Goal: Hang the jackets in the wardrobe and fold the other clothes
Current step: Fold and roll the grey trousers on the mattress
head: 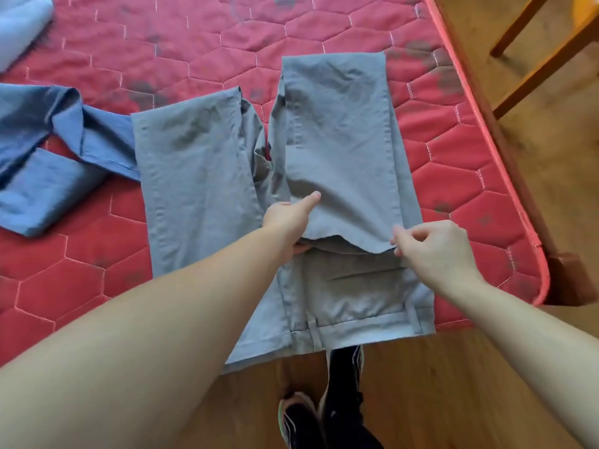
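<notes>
The grey trousers (324, 150) lie on the red quilted mattress (162, 43), their long axis running away from the person, waistband hanging over the near edge and one leg doubled back so its hem sits between the two hands. The left hand (288, 218) grips that hem's left corner, thumb on top and fingers tucked beneath; the right hand (434, 247) pinches the right corner between thumb and curled fingers. Both hands are equally near, and the fold seems to depend on keeping this edge square to the leg beneath. Left of the fingers lies a blue shirt (48, 150). No label or writing is readable.
</notes>
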`<action>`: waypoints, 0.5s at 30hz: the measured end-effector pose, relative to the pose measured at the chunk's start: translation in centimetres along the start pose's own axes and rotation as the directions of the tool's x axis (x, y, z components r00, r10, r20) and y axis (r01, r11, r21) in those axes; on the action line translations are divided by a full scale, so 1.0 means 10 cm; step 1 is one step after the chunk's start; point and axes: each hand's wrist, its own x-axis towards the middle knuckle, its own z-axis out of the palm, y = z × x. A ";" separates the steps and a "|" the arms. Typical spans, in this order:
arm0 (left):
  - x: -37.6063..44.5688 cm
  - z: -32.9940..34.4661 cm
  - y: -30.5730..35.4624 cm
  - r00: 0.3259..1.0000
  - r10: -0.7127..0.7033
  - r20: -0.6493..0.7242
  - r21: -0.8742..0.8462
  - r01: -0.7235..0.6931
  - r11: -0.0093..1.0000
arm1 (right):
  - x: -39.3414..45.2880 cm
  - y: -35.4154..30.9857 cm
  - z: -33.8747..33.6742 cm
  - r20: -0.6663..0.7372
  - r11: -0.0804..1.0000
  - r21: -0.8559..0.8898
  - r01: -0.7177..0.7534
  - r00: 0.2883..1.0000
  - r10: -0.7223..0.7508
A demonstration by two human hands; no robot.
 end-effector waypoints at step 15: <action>-0.52 -0.17 -1.20 0.989 -0.021 0.144 0.164 -0.003 0.986 | -0.60 0.67 0.03 0.337 0.868 0.175 -0.465 0.857 0.391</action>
